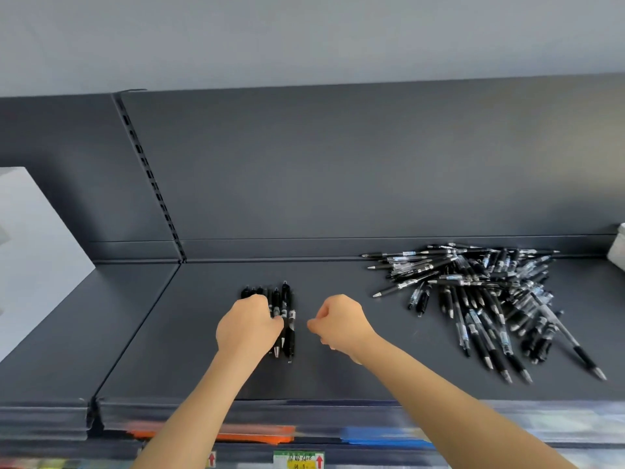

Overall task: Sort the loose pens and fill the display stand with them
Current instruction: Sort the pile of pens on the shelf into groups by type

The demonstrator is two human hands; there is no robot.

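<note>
Black pens, sorted row [285, 316]: laid parallel and touching on the shelf [321, 377], probably so they can be gathered as one bundle. Left hand [248, 328]: over the row, fingers curled onto it, holding it together. Right hand [338, 321]: just beside the row, fingers curled, nothing seen in them. Loose pile [480, 292]: well apart to the right, tangled, unsorted. Display stand: not in view. Shelf: dark grey metal, matching back panel [338, 164], slotted upright [152, 184]. White box [33, 248] at left; price labels [299, 460] below the front edge.
</note>
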